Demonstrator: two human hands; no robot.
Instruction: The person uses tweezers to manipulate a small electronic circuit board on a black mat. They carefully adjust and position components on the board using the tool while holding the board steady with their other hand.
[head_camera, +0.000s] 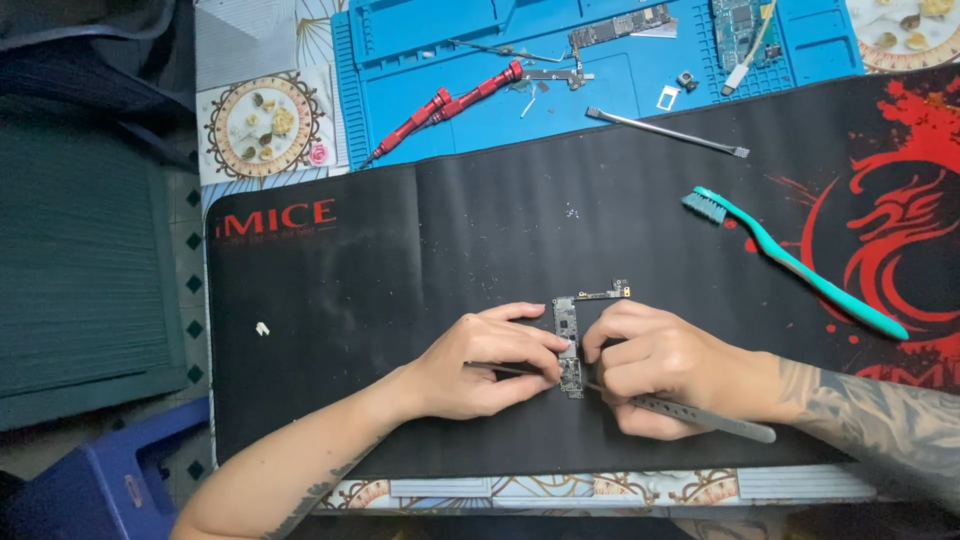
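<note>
1. Black mat (420, 260) on the counter carries a narrow circuit board (569, 345), long axis pointing away from the person.
2. It is pinned between both hands: left hand (480, 365) fingers pressed on its left edge.
3. Right hand (665, 365) fingers pinch a metal tool (700, 418), tip at the board's near end.

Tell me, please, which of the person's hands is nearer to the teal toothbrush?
Right: the right hand lies just left of and below the teal toothbrush; the left hand sits farther left.

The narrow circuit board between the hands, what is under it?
The black desk mat lies under the narrow circuit board; fingers hide its middle.
</note>
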